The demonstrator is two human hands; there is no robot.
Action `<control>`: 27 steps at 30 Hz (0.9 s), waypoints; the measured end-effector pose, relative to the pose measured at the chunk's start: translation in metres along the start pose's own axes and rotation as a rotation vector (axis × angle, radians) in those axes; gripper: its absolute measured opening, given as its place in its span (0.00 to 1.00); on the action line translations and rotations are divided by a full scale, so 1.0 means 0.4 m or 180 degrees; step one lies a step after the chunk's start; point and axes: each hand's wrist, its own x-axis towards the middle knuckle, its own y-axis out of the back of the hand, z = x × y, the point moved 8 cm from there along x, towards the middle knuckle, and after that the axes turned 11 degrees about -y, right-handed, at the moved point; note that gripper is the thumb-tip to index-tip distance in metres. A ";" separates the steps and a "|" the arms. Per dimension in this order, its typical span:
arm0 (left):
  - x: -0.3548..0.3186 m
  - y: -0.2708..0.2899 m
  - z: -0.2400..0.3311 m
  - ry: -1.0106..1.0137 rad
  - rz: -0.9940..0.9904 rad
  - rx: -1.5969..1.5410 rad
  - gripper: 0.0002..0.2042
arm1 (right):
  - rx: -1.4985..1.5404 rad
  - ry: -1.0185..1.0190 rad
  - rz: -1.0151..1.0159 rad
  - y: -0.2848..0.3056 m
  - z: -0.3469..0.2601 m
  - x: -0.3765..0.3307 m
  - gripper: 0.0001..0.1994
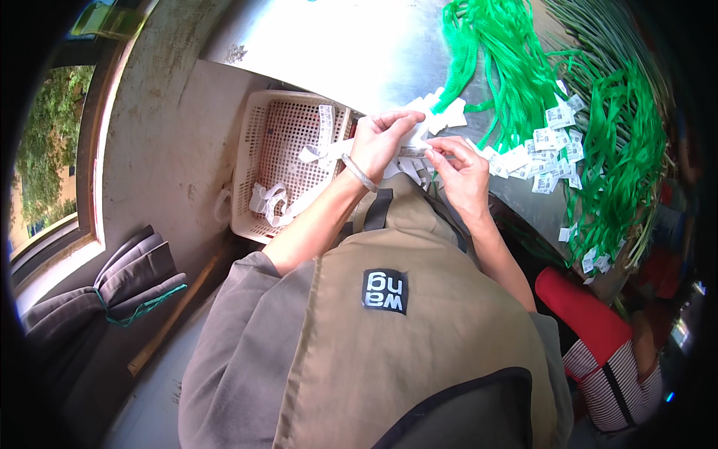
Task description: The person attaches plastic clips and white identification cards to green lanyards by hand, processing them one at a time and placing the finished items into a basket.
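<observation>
Over the table's near edge, my left hand [376, 144] pinches a white label [413, 140] between thumb and fingers. My right hand [464, 173] is closed at that label's other side, its thumb and fingertips together. Behind my left wrist, a strip of labels [326, 129] trails into a pale plastic basket [256, 105]. Just beyond the fingers lie more white labels [453, 116], by the end of a bundle of green mesh netting [508, 82]. Labelled ends of the netting [550, 142] fan out to the right of my right hand.
A metal table [351, 45] bears the netting. A second green netting pile [621, 142] lies on long green stalks [598, 37] at the right. A window [52, 150] and dark folded cloth [127, 280] are at the left. Another person's striped sleeve [609, 382] shows at the lower right.
</observation>
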 end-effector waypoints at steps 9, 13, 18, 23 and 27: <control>0.048 0.172 -0.083 0.0504 0.1054 0.0000 0.14 | -0.0344 0.0016 -0.0129 -0.049 0.034 0.027 0.04; 0.052 0.203 -0.059 0.0370 0.1089 -0.0225 0.13 | 0.1729 -0.1988 -0.0074 -0.028 0.186 0.085 0.13; 0.038 0.145 -0.019 -0.0496 0.0412 0.0718 0.28 | 0.1428 -0.1931 -0.0225 0.021 0.209 0.107 0.12; 0.005 0.086 0.002 -0.0712 0.0147 0.0691 0.13 | -0.0698 -0.0668 0.0666 0.366 0.132 0.169 0.10; -0.017 0.039 -0.022 -0.0109 0.0287 -0.0032 0.07 | -0.3420 -0.0909 0.1359 0.512 0.040 0.135 0.43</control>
